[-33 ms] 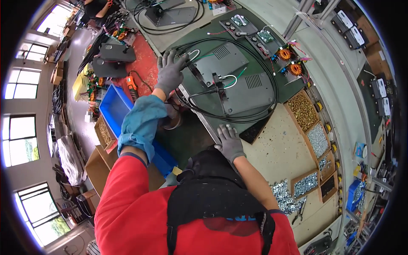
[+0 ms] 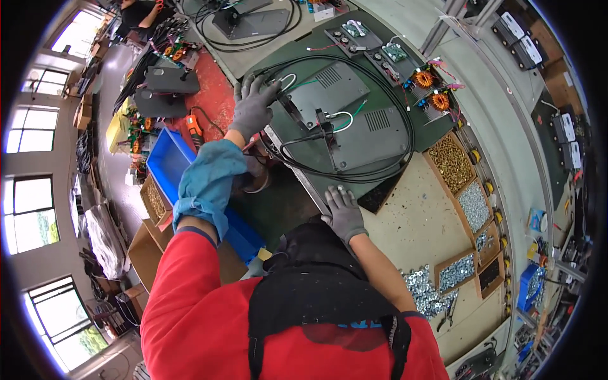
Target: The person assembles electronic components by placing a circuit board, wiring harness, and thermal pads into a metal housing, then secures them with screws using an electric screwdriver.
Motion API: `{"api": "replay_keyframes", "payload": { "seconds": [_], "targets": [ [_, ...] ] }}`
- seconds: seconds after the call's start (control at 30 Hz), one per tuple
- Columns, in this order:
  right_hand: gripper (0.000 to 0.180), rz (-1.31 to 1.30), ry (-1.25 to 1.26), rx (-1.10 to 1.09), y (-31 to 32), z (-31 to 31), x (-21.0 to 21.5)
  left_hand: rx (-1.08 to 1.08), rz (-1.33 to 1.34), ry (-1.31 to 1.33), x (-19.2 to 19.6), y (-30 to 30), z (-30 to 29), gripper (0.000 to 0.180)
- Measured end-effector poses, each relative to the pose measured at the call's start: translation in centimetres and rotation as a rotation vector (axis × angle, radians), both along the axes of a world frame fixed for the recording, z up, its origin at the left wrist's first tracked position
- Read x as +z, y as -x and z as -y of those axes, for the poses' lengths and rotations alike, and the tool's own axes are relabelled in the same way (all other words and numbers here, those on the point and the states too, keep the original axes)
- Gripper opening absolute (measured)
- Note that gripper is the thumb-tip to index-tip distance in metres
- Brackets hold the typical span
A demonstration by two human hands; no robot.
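My left hand (image 2: 253,109), in a grey glove, reaches to the near-left end of a dark grey metal panel (image 2: 347,95) with vent slots. Its fingers are spread, and the foremost one lies by the black cable fitting there; whether it presses on it I cannot tell. A second slotted panel (image 2: 380,142) lies nearer me, with a white wire and a green wire at its bracket. Around both panels loops a black cable (image 2: 413,126), on a green mat (image 2: 387,100). My right hand (image 2: 345,215), gloved too, rests flat with fingers apart at the bench edge, holding nothing.
Trays of brass screws (image 2: 449,166) and silver fasteners (image 2: 474,206) line the right side, with loose nuts (image 2: 423,291) and pliers (image 2: 448,313) nearby. Circuit boards with copper coils (image 2: 439,101) stand beyond. A blue bin (image 2: 168,161) and an orange-black power tool (image 2: 195,130) are at left.
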State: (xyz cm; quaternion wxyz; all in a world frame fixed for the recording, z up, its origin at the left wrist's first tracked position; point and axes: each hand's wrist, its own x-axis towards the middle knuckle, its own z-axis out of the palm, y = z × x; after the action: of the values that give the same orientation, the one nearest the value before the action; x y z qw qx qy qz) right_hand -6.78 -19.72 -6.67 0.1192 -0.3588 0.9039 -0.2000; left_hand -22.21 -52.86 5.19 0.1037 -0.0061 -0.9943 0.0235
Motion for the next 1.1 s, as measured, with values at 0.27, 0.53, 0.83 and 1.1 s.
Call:
{"api": "replay_keyframes", "payload": {
  "seconds": [0.27, 0.53, 0.83, 1.1],
  "targets": [
    [0.067, -0.022, -0.101, -0.023, -2.8, -3.2, -0.8, -0.169, 0.092, -0.23, -0.6, 0.0, -1.6, 0.039],
    [0.046, 0.147, -0.116, -0.24, -10.1, -13.4, 1.3, -0.476, 0.141, -0.243, -0.2, -5.8, -11.0, 0.044],
    [0.048, -0.091, 0.491, -1.134, -9.5, -17.9, 14.5, -0.617, 0.368, -0.383, -0.1, -10.9, -22.8, 0.042],
    [0.061, 0.32, -0.199, -0.917, -12.4, -21.2, 12.7, -0.635, 0.584, -0.418, 0.8, -12.6, -28.6, 0.042]
  ]
}}
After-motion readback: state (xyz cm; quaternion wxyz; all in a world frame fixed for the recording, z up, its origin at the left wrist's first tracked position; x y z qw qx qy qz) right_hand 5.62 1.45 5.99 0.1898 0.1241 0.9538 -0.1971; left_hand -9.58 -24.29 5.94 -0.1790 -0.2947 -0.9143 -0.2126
